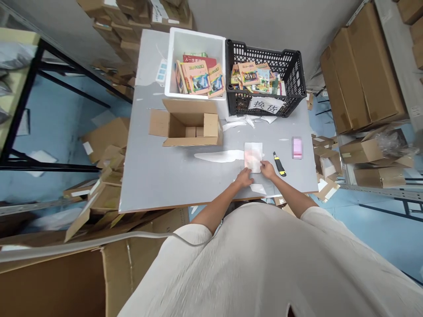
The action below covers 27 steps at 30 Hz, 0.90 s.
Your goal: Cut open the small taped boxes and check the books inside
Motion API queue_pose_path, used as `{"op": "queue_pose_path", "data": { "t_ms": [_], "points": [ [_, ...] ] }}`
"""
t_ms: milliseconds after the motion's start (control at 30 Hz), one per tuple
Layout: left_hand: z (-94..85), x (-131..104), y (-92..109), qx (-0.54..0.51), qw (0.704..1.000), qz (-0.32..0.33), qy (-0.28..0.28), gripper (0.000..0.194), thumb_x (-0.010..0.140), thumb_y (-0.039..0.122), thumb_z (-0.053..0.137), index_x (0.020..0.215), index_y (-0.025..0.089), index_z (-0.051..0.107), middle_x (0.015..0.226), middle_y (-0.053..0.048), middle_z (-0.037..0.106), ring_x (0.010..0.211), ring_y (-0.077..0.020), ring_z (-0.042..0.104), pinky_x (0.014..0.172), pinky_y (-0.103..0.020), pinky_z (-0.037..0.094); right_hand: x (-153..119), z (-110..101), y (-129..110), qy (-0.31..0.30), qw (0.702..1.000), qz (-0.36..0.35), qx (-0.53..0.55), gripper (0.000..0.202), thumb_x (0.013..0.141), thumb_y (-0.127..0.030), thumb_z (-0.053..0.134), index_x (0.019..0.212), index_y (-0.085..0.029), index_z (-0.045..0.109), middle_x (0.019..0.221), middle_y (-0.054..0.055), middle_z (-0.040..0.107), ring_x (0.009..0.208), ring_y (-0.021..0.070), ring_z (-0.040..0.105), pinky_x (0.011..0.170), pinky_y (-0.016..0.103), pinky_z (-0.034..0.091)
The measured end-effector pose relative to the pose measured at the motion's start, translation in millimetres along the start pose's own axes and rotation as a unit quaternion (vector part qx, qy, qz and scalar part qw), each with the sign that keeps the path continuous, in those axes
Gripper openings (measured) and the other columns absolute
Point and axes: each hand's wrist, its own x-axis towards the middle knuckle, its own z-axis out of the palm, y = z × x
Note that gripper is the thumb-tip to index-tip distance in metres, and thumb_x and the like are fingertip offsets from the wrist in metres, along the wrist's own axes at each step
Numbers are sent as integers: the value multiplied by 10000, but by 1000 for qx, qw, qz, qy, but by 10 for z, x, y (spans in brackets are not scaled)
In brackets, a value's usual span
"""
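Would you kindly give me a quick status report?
Left hand, right hand: at near corners of pale item. Item lying on table. Cutter to its right, apart.

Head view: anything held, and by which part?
Pale rectangular item: left hand at its near-left corner, right hand at its near-right corner. Pinched or merely pressed, can't tell.

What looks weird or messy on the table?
White scraps lie strewn in front of the black crate, like litter. A long white patch stretches left of the pale flat item; it breaks up the grey tabletop, but I can't tell if it's paper or wear.
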Motion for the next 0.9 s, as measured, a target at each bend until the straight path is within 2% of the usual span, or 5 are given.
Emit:
{"op": "queue_pose_path", "data": {
  "t_ms": [200,400,500,700,900],
  "points": [
    [-147,-114,48,-45,999,3,16,533,985,214,597,1514,168,637,1632,-167,645,1546,-299,603,1301,-435,483,-40,-46,-168,52,992,-98,54,504,1026,-196,460,1420,-171,774,1480,154,746,1349,257,705,1248,396,508],
    [-490,-335,-20,-24,983,-34,180,473,1076,169,416,1520,171,579,1575,-186,619,1473,-314,595,1259,-483,496,-41,240,-438,-77,975,-172,119,533,1031,-171,418,1470,-213,718,1461,118,766,1268,231,736,1176,415,557],
    [-615,-427,-27,2,980,-8,199,481,1057,151,433,1507,199,595,1599,-174,600,1510,-328,548,1256,-506,483,-53,361,-503,-114,973,-178,97,509,1071,-179,391,1509,-221,646,1469,107,757,1293,232,719,1173,426,552],
    [-560,-445,-97,44,990,-15,132,529,1003,166,519,1517,224,629,1756,-173,485,1633,-369,441,1319,-575,409,-63,220,-331,-86,988,-90,-88,472,1060,-257,543,1517,-225,654,1646,163,626,1470,353,600,1243,526,479],
    [-443,-348,-247,52,994,-42,81,557,976,180,578,1528,224,638,1820,-179,418,1679,-388,401,1344,-602,381,-41,-21,-3,-60,990,49,-120,506,1064,-271,554,1557,-200,644,1624,194,618,1434,354,623,1170,475,528]
  ]
}}
